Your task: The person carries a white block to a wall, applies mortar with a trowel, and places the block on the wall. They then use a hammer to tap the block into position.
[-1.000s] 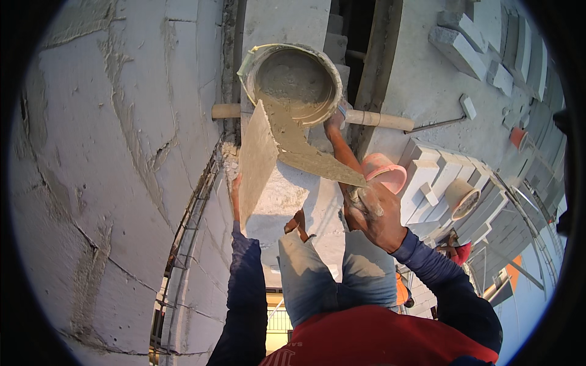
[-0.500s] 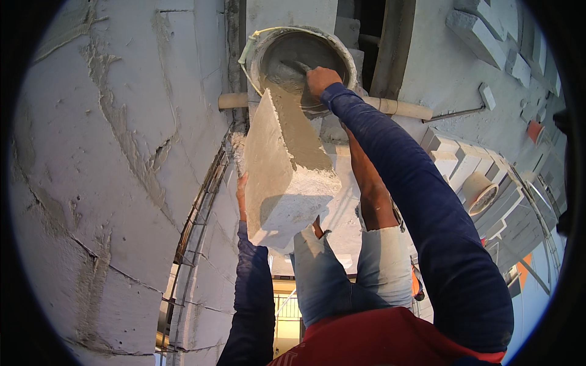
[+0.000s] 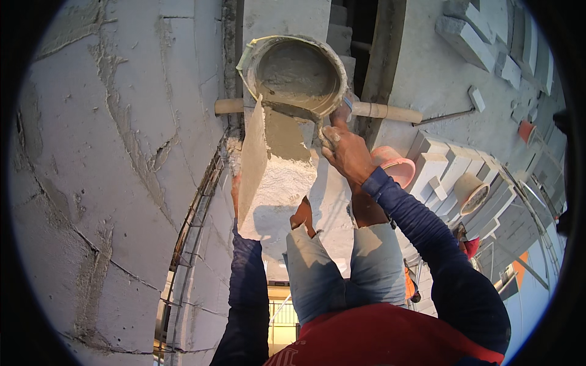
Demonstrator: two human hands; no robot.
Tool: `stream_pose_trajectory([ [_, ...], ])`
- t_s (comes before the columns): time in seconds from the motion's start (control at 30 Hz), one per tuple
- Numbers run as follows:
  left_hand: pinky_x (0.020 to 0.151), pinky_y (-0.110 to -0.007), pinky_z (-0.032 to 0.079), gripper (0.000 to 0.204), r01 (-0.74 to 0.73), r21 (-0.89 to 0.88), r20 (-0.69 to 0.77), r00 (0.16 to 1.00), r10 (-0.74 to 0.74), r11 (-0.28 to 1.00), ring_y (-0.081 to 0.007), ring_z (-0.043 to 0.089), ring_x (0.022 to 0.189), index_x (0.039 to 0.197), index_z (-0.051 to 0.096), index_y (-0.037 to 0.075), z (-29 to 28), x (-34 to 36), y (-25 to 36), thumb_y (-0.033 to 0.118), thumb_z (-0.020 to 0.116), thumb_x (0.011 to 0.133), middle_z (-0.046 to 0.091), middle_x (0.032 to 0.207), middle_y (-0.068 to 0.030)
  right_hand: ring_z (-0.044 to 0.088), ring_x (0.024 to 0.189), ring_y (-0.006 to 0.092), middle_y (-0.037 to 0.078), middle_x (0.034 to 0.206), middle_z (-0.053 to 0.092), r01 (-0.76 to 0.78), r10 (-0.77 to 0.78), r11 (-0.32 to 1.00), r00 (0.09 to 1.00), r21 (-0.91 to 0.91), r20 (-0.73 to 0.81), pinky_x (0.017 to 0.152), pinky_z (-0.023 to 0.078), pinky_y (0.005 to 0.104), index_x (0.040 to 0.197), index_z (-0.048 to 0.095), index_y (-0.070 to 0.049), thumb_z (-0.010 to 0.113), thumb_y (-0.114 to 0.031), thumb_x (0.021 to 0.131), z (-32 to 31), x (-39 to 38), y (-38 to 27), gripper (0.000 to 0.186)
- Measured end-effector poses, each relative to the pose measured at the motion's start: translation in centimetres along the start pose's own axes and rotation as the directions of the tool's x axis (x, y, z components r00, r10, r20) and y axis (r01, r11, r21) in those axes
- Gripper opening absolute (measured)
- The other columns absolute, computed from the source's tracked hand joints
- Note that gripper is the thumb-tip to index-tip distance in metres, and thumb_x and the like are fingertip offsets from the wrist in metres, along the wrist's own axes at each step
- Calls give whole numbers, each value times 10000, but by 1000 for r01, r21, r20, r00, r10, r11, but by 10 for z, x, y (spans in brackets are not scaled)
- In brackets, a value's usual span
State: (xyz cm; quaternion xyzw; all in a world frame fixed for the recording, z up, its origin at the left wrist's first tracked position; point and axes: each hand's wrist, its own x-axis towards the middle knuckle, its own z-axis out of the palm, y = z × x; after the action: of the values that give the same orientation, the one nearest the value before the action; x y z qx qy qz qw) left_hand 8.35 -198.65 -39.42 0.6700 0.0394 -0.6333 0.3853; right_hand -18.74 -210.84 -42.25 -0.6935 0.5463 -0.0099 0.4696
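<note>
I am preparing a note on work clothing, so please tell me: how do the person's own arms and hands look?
Both arms wear long, dark navy-blue sleeves: the left sleeve and the right sleeve, which is creased. The torso has a red top. The right hand is gloveless, with greyish smears on its fingers. The left hand shows only as a narrow bare strip.

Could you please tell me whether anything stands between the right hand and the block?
Only the trowel in the right hand visibly does, just below the mortar bucket in the picture, by the block.
</note>
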Motion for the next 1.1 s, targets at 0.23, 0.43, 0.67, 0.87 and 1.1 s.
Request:
stream_pose_trajectory([
  [0.23, 843, -394, 593, 542, -91, 9, 63, 994, 91, 996, -297, 705, 970, 1310, 556, -14, 28, -13, 24, 418, 486, 989, 669, 1148, -190, 602, 835, 312, 112, 909, 580, 6, -6, 999, 1000, 46, -11, 690, 497, 414, 1044, 585, -50, 727, -107, 772, -58, -88, -68, 312],
  [0.43, 878, -392, 579, 488, 37, -196, 188, 982, 1, 980, -281, 676, 1039, 1328, 528, -11, 12, -6, 15, 342, 498, 992, 641, 1203, -188, 595, 814, 339, 123, 895, 577, 92, -78, 986, 991, 137, -105, 691, 494, 425, 1008, 589, -50, 721, -73, 766, -62, -79, -46, 277],
  [0.67, 1093, -393, 433, 588, 101, -391, 463, 881, 101, 915, -277, 491, 1326, 1520, 308, 20, -24, 7, -21, 238, 516, 1015, 451, 1478, -186, 648, 922, 443, 248, 985, 679, -278, 289, 952, 955, 132, -73, 808, 522, 505, 1126, 613, -47, 671, -235, 852, 61, 46, 30, 337],
  [0.87, 786, -353, 600, 522, 176, -308, 1, 983, -184, 935, -264, 707, 925, 1296, 556, -5, -26, 18, -30, 418, 502, 996, 686, 1105, -159, 650, 934, 414, 215, 1035, 673, -121, 152, 982, 961, 145, -231, 802, 528, 503, 1146, 618, -42, 681, -222, 844, 103, 25, 2, 356],
  [1.1, 838, -365, 577, 513, 221, -339, 65, 975, -211, 915, -269, 688, 973, 1318, 540, -3, -7, 6, -23, 397, 502, 1000, 669, 1147, -162, 580, 797, 383, 171, 893, 589, -24, 114, 944, 960, 329, -257, 703, 473, 436, 1047, 613, 0, 724, -72, 802, 12, -92, -77, 279],
])
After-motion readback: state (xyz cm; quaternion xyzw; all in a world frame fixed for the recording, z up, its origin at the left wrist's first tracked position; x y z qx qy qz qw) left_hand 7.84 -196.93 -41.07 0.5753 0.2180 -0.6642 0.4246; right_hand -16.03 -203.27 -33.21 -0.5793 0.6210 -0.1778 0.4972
